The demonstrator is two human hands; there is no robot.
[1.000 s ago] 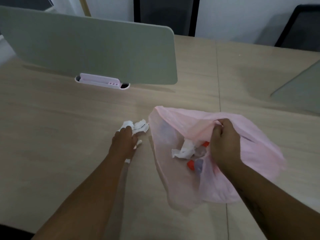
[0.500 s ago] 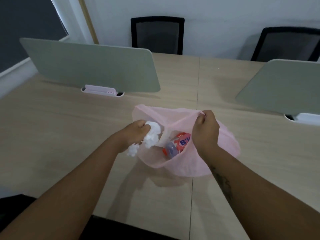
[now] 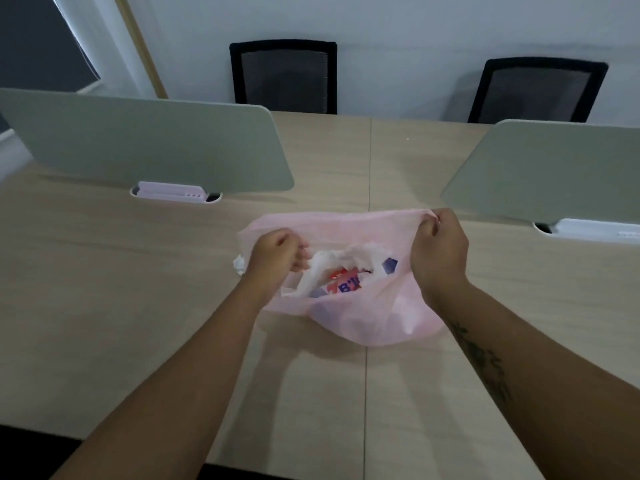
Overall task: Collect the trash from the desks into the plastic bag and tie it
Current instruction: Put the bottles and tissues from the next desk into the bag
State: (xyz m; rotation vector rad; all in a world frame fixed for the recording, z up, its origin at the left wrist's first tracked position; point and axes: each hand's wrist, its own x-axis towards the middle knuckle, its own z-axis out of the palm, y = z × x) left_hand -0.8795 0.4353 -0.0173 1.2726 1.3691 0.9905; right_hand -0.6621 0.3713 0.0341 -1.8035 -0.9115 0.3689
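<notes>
Pink plastic bag (image 3: pixel 363 317) hangs between both hands above the desk (image 3: pixel 121 306), its mouth stretched wide. I see my right hand (image 3: pixel 440 251) with fingers curled tight, pinching the far right corner of the rim. My left hand (image 3: pixel 275 256) is closed on the near left rim, with a scrap of white tissue (image 3: pixel 239 265) poking out beside it. Inside lie crumpled tissues (image 3: pixel 339 265) and a red wrapper (image 3: pixel 343 285). Two grey dividers (image 3: pixel 149 143) flank the bag, well apart from it, leaving open desk all round. Both forearms reach forward, wrists level.
</notes>
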